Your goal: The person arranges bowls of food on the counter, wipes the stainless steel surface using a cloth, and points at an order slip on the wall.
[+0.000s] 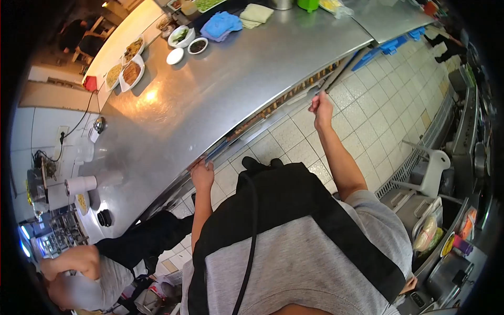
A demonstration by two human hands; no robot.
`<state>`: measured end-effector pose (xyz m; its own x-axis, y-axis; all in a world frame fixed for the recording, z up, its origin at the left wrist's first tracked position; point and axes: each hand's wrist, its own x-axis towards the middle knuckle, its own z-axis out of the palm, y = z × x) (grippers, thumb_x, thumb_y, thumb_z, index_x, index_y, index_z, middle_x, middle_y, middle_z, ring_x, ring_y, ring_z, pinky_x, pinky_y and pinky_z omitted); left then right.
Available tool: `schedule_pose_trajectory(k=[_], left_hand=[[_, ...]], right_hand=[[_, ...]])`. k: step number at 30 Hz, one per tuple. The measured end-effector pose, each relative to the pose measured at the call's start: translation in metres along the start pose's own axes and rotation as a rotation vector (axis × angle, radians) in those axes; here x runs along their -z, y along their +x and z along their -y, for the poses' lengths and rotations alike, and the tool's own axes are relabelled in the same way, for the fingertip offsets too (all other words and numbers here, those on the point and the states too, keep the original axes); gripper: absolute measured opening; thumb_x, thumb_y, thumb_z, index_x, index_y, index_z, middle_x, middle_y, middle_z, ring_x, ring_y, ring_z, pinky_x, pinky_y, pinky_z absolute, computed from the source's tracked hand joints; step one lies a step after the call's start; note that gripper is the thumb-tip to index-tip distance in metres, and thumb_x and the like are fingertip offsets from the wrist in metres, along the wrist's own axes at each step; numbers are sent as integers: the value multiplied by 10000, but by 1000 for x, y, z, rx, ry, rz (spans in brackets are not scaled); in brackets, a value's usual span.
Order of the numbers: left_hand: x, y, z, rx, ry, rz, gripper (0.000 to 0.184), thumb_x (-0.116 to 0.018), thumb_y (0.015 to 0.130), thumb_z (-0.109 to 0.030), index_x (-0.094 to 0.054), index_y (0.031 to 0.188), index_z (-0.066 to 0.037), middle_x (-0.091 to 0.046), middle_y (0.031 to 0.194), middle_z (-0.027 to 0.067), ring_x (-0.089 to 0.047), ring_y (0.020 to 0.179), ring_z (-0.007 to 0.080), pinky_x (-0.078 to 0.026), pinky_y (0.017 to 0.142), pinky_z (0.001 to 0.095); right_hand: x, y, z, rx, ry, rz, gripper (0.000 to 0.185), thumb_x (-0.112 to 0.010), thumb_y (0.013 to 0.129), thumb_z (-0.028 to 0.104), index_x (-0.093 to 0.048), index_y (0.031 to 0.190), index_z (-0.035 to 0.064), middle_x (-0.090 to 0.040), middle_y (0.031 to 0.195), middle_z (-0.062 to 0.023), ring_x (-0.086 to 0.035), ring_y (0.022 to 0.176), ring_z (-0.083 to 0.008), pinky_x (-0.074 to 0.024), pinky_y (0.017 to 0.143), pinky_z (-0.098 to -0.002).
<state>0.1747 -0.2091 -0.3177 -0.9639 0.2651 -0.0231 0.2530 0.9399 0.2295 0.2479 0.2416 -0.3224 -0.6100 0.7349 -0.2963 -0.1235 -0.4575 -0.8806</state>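
Observation:
A long gap shows under the front edge of the steel counter point(226, 100), and a row of small brown-orange things point(268, 111) fills part of it. My left hand point(202, 174) is at the left end of this gap, its fingers curled at the edge beside a blue strip point(216, 151). What those fingers grip is hidden. Farther right, my right hand point(322, 109) is closed at the end of a grey metal bar point(344, 68). A small grey piece point(313, 92) sticks out by its fingers, too small to name.
On the counter stand white bowls of food point(131, 73), a dish of dark sauce point(198, 46), a blue cloth point(221, 26) and a pale cloth point(256, 16). A co-worker point(113, 273) is at lower left. A white stool point(433, 170) stands on the tiled floor at right.

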Motion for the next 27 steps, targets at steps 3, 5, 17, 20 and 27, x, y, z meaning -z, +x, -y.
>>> schedule_pose_trajectory(k=[3,5,17,20,27], left_hand=[[17,-8,-23,-14,-68,96,296,-600,809,-289,-639,1009,-75,-650,920,124,-596,922,327,-432,880,434],[29,-16,-36,-33,-68,137,277,-607,801,-271,-640,999,-80,-645,897,119,-594,910,323,-443,852,429],[63,-43,-62,-74,-51,117,243,-630,786,-226,-630,970,-66,-624,859,110,-580,868,311,-440,779,424],[64,-46,-64,-74,-28,130,250,-633,786,-224,-626,972,-58,-615,844,114,-576,859,310,-438,772,427],[61,-42,-59,-91,-39,132,253,-642,781,-222,-616,972,-57,-608,849,113,-574,847,305,-441,769,425]], right_hand=[[35,9,-41,-186,-58,-163,298,-415,918,145,-458,1210,105,-574,842,-97,-553,618,-194,-499,592,-344],[29,8,-45,-240,-22,-190,349,-432,926,183,-414,1269,122,-549,1040,-134,-576,740,-216,-507,655,-367],[-23,32,-32,-400,379,2,881,-300,859,703,-109,1468,97,-172,1498,-176,-245,1340,-367,-268,1029,-527],[-20,42,-21,-346,426,1,895,-334,859,691,-71,1470,92,-115,1515,-160,-120,1388,-363,-233,1049,-531],[-9,59,-18,-309,437,-69,706,-471,874,544,-327,1378,72,-288,1419,-150,-301,1262,-332,-333,970,-478]])
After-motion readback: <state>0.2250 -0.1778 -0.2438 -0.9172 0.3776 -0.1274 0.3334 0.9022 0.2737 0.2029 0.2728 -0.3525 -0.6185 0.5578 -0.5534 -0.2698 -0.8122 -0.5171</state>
